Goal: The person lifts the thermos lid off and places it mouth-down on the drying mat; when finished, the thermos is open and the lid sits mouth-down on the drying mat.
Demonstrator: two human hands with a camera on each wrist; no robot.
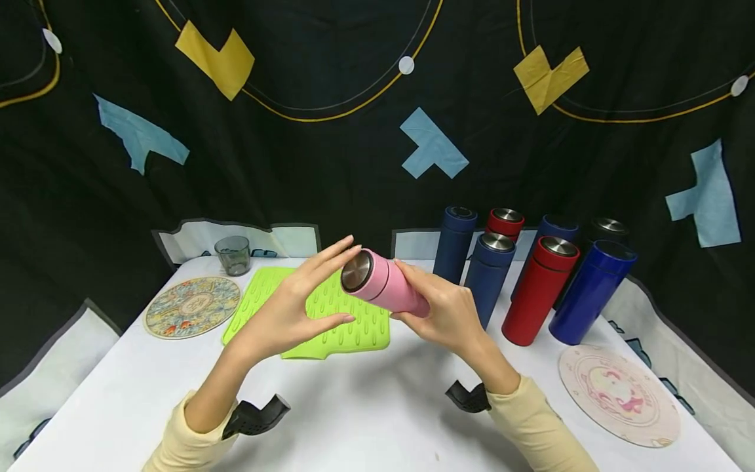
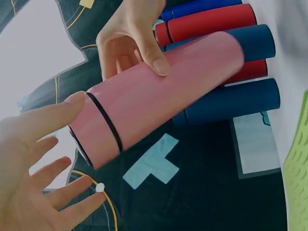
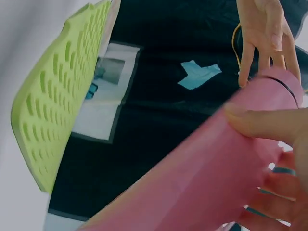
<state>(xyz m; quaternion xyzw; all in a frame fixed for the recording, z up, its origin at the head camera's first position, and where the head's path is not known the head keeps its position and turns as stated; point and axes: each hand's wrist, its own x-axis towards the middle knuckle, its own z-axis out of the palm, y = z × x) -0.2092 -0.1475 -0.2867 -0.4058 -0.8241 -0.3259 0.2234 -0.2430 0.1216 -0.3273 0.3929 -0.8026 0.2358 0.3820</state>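
A pink thermos flask (image 1: pixel 392 288) with a steel-topped lid (image 1: pixel 357 271) is held in the air above the table, tilted with its lid toward the left. My right hand (image 1: pixel 442 301) grips its body, thumb on one side and fingers curled round the other. Around the lid end, my left hand (image 1: pixel 289 308) spreads its fingers and thumb wide. In the left wrist view the left thumb (image 2: pixel 72 108) overlaps the lid's edge; whether it touches, I cannot tell. A dark ring marks the seam below the lid.
Behind the hands lies a green drying mat (image 1: pixel 348 328). A round patterned mat (image 1: pixel 193 307) and a grey glass (image 1: pixel 233 255) are at left. Several flasks, including a red one (image 1: pixel 539 292) and a glossy blue one (image 1: pixel 592 292), stand at right beside a pink round mat (image 1: pixel 619 396).
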